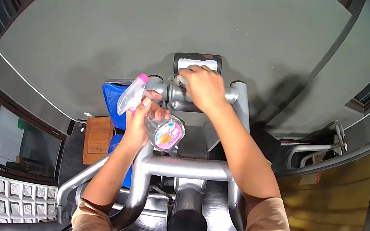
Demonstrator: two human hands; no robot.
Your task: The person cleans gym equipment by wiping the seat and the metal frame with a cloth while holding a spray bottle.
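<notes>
A clear spray bottle [169, 135] with a pink and white spray head and a colourful label is in my left hand [142, 115], its fingers wrapped round the neck. My right hand [202, 86] is farther forward, over the silver metal frame [190, 167] of a gym machine. A greyish cloth [179, 80] shows under its curled fingers, against the upper metal tube. Just beyond that hand is a black cylinder [199, 57] with a white label.
Blue pads [113, 98] and a wooden box [97, 140] stand on the left. A grey wall [178, 15] rises ahead. To the right are another metal frame [303, 148] and a yellowish panel [326, 214]. A black round end [187, 226] sits low in the middle.
</notes>
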